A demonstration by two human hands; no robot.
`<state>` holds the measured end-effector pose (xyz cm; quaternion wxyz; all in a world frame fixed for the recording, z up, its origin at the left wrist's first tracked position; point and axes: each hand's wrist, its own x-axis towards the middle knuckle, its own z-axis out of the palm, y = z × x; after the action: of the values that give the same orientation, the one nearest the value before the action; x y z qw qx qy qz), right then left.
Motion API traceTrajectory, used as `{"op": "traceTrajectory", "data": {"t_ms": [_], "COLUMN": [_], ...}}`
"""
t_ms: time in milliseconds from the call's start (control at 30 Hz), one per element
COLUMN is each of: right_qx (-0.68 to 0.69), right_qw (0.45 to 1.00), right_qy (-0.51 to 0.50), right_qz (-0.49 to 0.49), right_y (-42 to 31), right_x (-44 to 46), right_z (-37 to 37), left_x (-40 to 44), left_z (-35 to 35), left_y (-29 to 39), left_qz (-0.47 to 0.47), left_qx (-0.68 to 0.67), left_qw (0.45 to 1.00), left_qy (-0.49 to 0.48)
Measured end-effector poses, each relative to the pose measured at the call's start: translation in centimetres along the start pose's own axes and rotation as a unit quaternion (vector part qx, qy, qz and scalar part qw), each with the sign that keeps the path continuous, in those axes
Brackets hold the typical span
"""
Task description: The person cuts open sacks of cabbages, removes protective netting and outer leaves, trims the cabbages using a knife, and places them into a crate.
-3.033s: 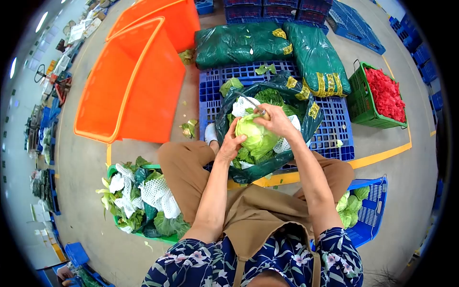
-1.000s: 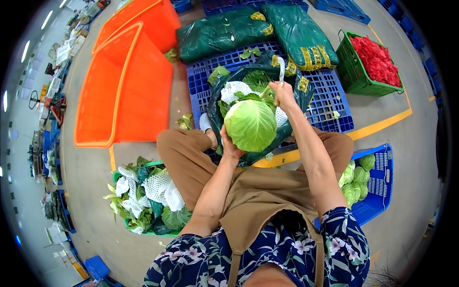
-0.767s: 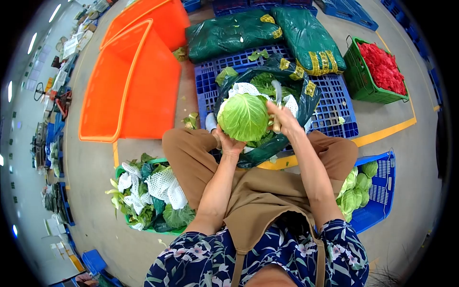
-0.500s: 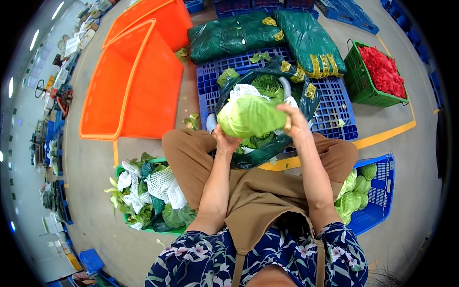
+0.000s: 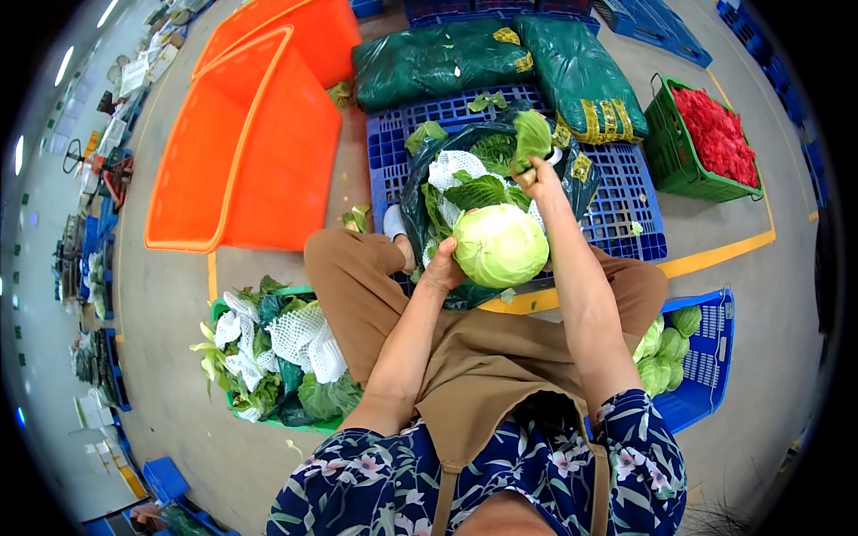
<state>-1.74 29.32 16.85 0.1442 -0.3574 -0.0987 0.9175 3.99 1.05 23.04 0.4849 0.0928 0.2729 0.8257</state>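
A pale green cabbage [image 5: 501, 247] rests in my left hand [image 5: 441, 270], whose fingers curve round its left side. Up and to the right, my right hand [image 5: 542, 181] is closed on a loose cabbage leaf [image 5: 533, 136], held apart from the head. Below both hands lies an opened dark green plastic bag [image 5: 417, 183] with cabbages and white foam netting [image 5: 454, 167] inside. Another dark leaf [image 5: 483, 192] lies in the bag just behind the held cabbage. What touches the cabbage's underside is hidden.
The bag sits on a blue pallet [image 5: 636, 201] with two full green bags [image 5: 438, 67] behind. Orange bins [image 5: 286, 152] stand left, a green crate of red netting [image 5: 715, 138] right. A scrap-filled crate [image 5: 286, 357] and a blue crate of cabbages [image 5: 702, 357] flank my legs.
A leaf has come away from the cabbage in my right hand, which moved up and away. The cabbage has shifted right and slightly down in my left hand.
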Motion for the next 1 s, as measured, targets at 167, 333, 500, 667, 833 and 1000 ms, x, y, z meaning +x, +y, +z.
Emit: {"op": "traceTrajectory", "data": {"t_ms": [167,333,500,667,833,1000], "right_qx": [-0.418,-0.585,-0.729,-0.639,-0.631,-0.759], "right_qw": [0.902,0.786,0.61,0.737,0.756,0.598], "right_qy": [0.088,-0.017,-0.094,-0.157,-0.131,-0.053], "right_qz": [-0.059,-0.198,-0.297,-0.156,-0.119,-0.251], "right_y": [0.3,-0.7,2.2,5.9,6.3,6.4], "right_x": [-5.9,-15.6,-21.5,-24.8,-22.5,-20.8], "right_z": [-3.1,1.0,2.5,5.3,3.7,2.7], "left_x": [0.2,0.8,0.6,0.6,0.3,0.2], "left_z": [0.2,-1.5,-0.1,0.4,0.0,0.5], "left_y": [0.8,2.1,3.8,3.9,4.1,4.1], "left_qz": [-0.006,0.051,0.101,0.125,0.142,0.137], "left_qx": [-0.011,-0.005,0.022,0.054,0.069,0.096], "left_qw": [0.999,0.995,0.99,0.98,0.974,0.968], "left_qy": [0.048,0.084,0.099,0.142,0.16,0.184]}}
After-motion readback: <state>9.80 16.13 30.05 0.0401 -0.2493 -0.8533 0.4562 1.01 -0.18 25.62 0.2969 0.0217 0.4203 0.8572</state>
